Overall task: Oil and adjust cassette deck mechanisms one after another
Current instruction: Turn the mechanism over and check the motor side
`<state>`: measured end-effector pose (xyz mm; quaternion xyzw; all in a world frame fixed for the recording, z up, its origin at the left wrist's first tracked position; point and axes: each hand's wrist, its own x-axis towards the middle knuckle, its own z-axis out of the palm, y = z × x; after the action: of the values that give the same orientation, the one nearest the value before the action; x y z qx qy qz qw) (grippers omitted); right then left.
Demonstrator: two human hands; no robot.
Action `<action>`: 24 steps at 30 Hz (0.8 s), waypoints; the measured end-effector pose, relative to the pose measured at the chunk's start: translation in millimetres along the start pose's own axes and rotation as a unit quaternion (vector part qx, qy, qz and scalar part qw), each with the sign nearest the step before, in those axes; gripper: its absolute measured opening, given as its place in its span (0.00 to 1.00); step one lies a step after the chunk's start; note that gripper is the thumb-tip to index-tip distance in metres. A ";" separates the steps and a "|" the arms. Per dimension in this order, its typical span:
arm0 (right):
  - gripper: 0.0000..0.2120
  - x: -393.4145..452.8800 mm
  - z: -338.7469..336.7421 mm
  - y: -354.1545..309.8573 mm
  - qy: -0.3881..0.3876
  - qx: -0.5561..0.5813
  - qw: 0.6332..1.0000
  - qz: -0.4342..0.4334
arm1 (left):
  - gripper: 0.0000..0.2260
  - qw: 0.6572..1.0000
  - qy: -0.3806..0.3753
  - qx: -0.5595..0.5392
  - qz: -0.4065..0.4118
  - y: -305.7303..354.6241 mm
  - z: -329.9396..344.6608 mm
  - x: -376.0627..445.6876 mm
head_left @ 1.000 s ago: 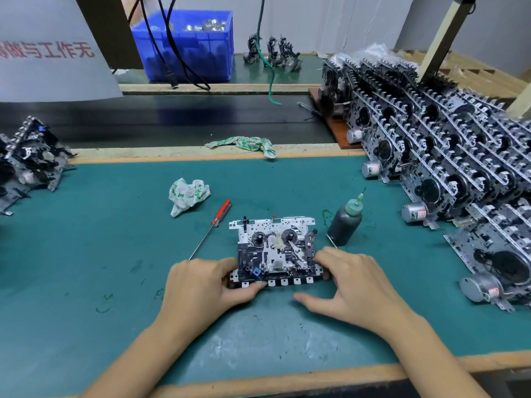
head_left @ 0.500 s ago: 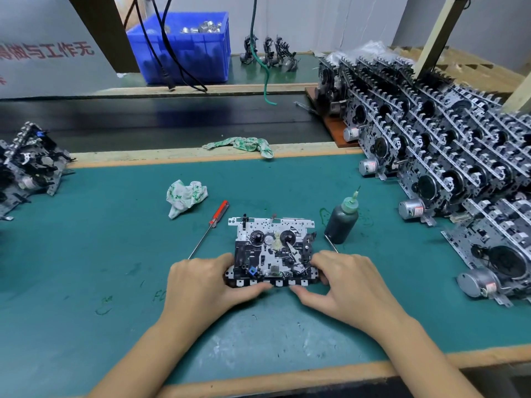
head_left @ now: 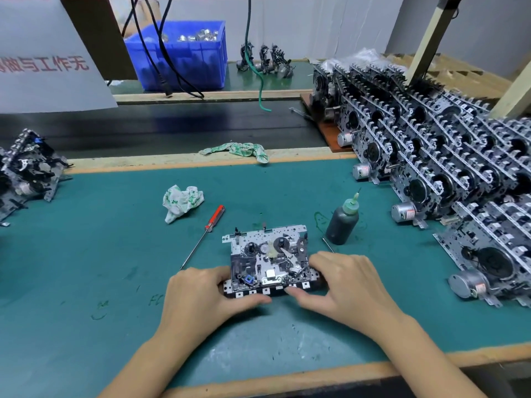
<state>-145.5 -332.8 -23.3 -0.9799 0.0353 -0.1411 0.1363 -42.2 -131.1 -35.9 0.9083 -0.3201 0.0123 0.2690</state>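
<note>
Near the bench edge I'm gripping the cassette mechanism [head_left: 268, 261] with left hand [head_left: 198, 297] and right hand [head_left: 347, 285], thumbs pressing its keys, probably checking adjustment; oil bottle [head_left: 343, 224] likely next.

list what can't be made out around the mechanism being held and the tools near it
Head view only:
- Mechanism: near corners hidden under left hand and right hand.
- Oil bottle: dark, level unreadable.
- Thin tool beside bottle: lower end behind right hand.
- Sign: text cut off by left edge.
</note>
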 end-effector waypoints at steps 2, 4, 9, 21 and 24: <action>0.24 1.3 -3.9 -3.0 -0.010 0.043 0.998 0.042 | 0.21 0.998 0.025 -0.050 -0.005 3.0 -3.7 -0.2; 0.28 1.1 -6.2 -6.8 -0.009 0.141 0.986 0.084 | 0.25 0.992 0.045 -0.121 -0.013 6.3 -10.5 -0.3; 0.33 -0.1 -16.0 -12.8 -0.036 0.374 0.909 0.182 | 0.27 0.979 0.104 -0.175 -0.006 16.7 -22.0 -4.9; 0.32 3.0 -11.2 -19.4 -0.095 0.469 0.844 0.243 | 0.26 0.997 0.077 -0.012 -0.002 10.7 -25.9 -10.0; 0.35 -3.5 -13.9 -10.4 -0.123 0.422 0.872 0.217 | 0.18 0.991 0.123 -0.053 0.021 9.1 -32.5 -9.7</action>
<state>-152.4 -326.0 -8.5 -0.8062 0.1671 0.0120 0.5674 -50.4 -115.2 -5.6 0.8775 -0.3035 0.1131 0.3536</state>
